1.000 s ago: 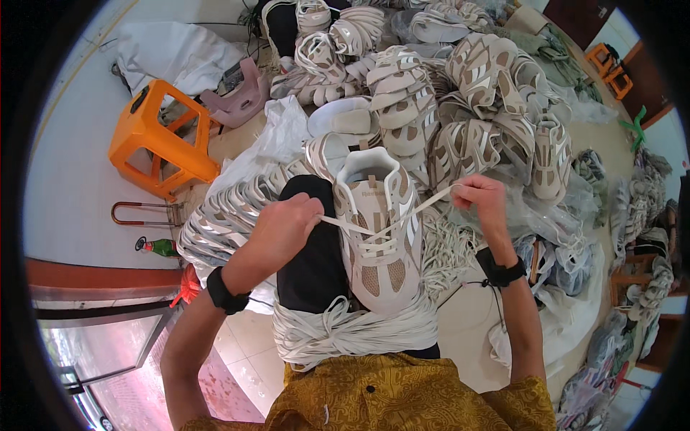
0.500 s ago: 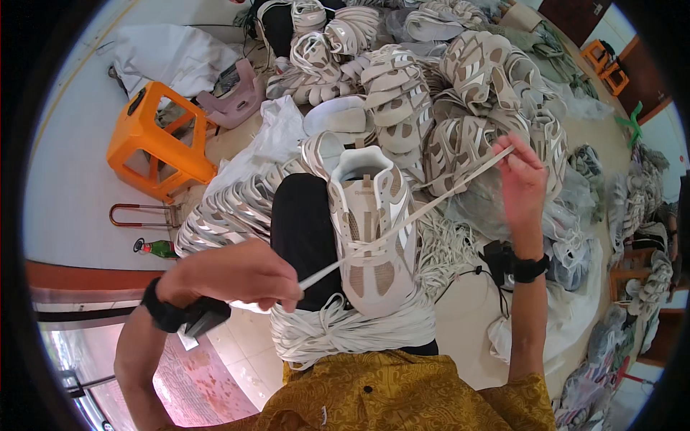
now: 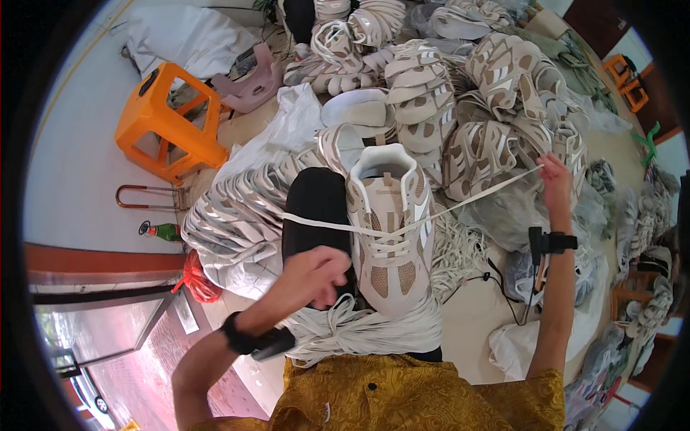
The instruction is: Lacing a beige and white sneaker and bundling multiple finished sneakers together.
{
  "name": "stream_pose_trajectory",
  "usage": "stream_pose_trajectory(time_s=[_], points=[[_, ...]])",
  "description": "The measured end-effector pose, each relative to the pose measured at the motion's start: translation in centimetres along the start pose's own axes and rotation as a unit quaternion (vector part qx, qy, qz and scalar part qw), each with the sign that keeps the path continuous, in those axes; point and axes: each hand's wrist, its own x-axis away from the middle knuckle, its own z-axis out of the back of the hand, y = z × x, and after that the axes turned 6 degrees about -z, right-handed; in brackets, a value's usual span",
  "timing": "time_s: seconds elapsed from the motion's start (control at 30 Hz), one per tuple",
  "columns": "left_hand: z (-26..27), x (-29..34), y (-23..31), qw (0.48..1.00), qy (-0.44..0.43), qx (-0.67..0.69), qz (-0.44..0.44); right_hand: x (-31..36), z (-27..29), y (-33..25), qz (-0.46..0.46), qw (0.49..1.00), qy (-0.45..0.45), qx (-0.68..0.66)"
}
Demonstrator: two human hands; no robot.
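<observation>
Right hand [image 3: 555, 179] now flung out to side, pinching white lace [image 3: 474, 194] taut. Left hand [image 3: 316, 276] back in, curled at beige sneaker [image 3: 392, 230] on lap; its grip unclear. Lace pulled through eyelets, lacing well along.

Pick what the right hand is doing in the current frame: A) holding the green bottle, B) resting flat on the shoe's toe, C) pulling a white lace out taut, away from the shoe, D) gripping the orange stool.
C: the right hand is raised off to the side, pinching the end of a white lace that runs in a straight taut line back to the beige shoe; the left hand rests near the shoe's side.
</observation>
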Motion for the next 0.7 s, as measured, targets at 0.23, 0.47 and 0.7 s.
stream_pose_trajectory(time_s=[0.23,0.47,0.7], points=[[0.9,-5.7,-1.9,0.939,0.088,0.271,-0.19,-4.0,5.6,-2.1,-0.01,0.983,-0.081,-0.162],[10.9,-3.1,0.8,0.908,0.087,0.343,-0.224,-10.2,20.6,-0.6,-0.022,0.975,-0.13,-0.179],[26.2,4.2,-2.2,0.829,0.41,-0.251,-0.285,-10.3,39.3,-0.8,0.002,0.996,-0.065,-0.068]])
